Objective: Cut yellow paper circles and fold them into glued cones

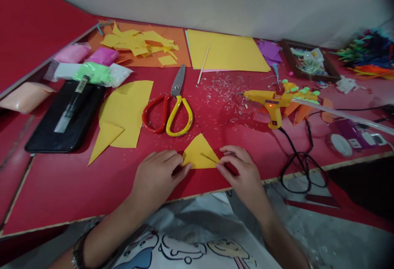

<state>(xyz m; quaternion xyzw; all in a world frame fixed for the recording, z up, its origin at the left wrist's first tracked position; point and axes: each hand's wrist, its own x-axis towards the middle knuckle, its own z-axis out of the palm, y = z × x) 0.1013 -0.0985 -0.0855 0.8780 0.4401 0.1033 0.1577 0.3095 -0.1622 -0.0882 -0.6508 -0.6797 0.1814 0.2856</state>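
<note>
A small yellow paper triangle (200, 150) with a point facing away from me lies near the table's front edge. At its left corner, my left hand (160, 170) is closed, thumb and fingers pinching the paper. My right hand (240, 170) pinches the right corner between thumb and forefinger. A thin dark line (209, 157) runs across the paper to my right fingertips; whether it is a stick, a slit or a shadow I cannot tell. Beyond the triangle rest scissors (172, 106) with one red and one yellow handle, blades pointing away.
Cut yellow pieces (127, 109) lie left, beside a black phone (64, 117) bearing a pen (71, 102) and clay packets (94, 72). Right is a yellow glue gun (271, 102), lit red, with a looping cord (292, 150). Yellow sheets (227, 49) and scraps (138, 41) lie behind.
</note>
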